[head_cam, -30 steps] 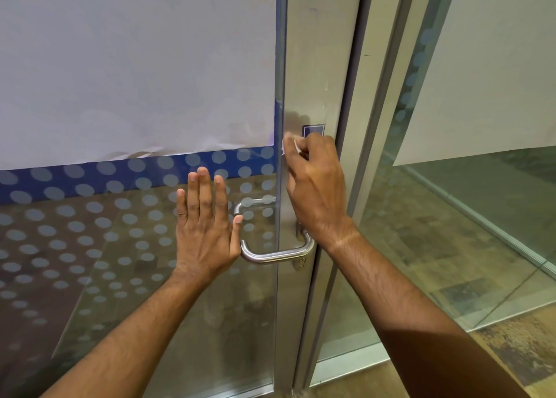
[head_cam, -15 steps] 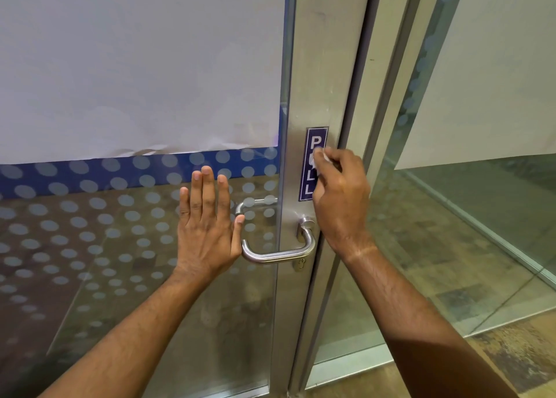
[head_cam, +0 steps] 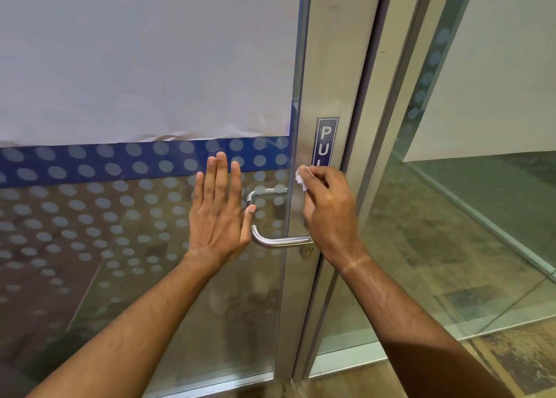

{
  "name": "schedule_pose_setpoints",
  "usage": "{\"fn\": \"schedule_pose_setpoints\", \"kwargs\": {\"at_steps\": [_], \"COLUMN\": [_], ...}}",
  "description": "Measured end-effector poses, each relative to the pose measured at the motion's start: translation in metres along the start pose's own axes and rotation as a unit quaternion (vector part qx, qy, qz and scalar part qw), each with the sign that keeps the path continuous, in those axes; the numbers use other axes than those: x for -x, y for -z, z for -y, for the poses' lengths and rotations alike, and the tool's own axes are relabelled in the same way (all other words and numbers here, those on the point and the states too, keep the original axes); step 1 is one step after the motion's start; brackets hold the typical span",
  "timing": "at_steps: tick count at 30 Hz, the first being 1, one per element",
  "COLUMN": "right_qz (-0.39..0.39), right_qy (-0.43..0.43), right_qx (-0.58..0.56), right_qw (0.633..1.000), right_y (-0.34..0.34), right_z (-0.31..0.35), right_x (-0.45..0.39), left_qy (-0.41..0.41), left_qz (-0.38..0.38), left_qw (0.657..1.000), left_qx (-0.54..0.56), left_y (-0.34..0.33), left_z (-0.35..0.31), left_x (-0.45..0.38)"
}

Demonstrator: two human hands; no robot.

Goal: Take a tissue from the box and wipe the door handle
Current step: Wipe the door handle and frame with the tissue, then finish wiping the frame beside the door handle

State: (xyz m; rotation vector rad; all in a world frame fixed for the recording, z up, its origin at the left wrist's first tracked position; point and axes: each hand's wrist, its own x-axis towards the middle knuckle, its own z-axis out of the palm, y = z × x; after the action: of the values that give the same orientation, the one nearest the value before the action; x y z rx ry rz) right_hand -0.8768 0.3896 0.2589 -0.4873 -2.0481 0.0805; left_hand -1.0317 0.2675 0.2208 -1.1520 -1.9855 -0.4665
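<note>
A steel lever door handle (head_cam: pixel 279 241) sticks out from the metal stile (head_cam: pixel 328 66) of a glass door. My right hand (head_cam: pixel 329 208) holds a small wad of white tissue (head_cam: pixel 301 178) against the stile just above the handle, covering the lower half of the blue PULL sticker (head_cam: pixel 325 140). The hand hides the handle's base. My left hand (head_cam: pixel 218 208) lies flat with straight fingers on the glass, just left of the handle. No tissue box is in view.
The door glass (head_cam: pixel 90 232) carries frosted dots, a blue band and a white sheet higher up. A keyhole (head_cam: pixel 308 250) sits under the handle. To the right stand the door frame (head_cam: pixel 391 102) and a fixed glass panel (head_cam: pixel 451 232), with wood floor (head_cam: pixel 511 364) below.
My right hand with the tissue has slid back left and slightly down across the PULL sticker, now covering its lower letters. The left hand has stayed flat on the glass.
</note>
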Motion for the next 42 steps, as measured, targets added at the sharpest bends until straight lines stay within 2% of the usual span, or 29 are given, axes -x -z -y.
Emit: {"fn": "schedule_pose_setpoints", "kwargs": {"at_steps": [7, 12, 19, 30, 36, 42], "right_qz": [-0.023, -0.003, 0.021, 0.137, 0.200, 0.263], "right_qy": [0.042, 0.073, 0.108, 0.176, 0.207, 0.228], "right_qx": [-0.068, -0.146, -0.265, -0.384, -0.379, -0.358], "right_qw": [0.997, 0.987, 0.958, 0.896, 0.880, 0.867], "right_y": [-0.006, -0.025, -0.065, -0.118, -0.157, -0.213], "right_z": [0.030, 0.070, 0.160, 0.335, 0.418, 0.466], "right_x": [0.013, 0.035, 0.077, 0.152, 0.210, 0.264], "left_qy": [0.019, 0.077, 0.171, 0.301, 0.328, 0.356], "left_qz": [-0.001, 0.027, 0.078, 0.133, 0.194, 0.241], "left_qw": [0.999, 0.997, 0.980, 0.934, 0.911, 0.891], "left_qx": [0.027, -0.003, -0.064, -0.139, -0.160, -0.147], "left_y": [0.023, 0.048, 0.103, 0.207, 0.239, 0.237], "left_z": [0.005, 0.031, 0.092, 0.201, 0.269, 0.324], "left_x": [0.021, 0.062, 0.147, 0.287, 0.369, 0.439]}}
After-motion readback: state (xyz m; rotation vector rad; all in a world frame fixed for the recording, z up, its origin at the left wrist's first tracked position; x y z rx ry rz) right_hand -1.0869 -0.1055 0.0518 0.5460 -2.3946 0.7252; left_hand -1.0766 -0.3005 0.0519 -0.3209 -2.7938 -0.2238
